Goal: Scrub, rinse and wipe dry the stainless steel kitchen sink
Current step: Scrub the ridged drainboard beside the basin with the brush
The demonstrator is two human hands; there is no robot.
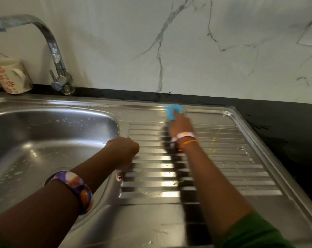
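White marble-look wall w/ grey veins is seen behind a black counter point(285, 126), into which the stainless steel kitchen sink point(223, 176) is set: basin at left, ribbed drainboard at right. A chrome swan-neck tap point(59, 68) stands at the back edge, w/ a floral-print ceramic mug point(12, 76) near it at far left. A small blue scrubbing sponge point(174, 111) is gripped by the right hand point(180, 125) and pressed on the flat rim at the far edge of the drainboard; this area is motion-blurred. The left hand point(123, 151) is curled into a fist, nothing visibly held, resting approx. at the basin/drainboard edge. Yellow-green specks are scattered over the ribs; droplets are seen in the basin. Judged stage: scrubbing. Risks: residue in the rib grooves may be missed if only the flat rim is covered; dirt may be pushed onto the counter.
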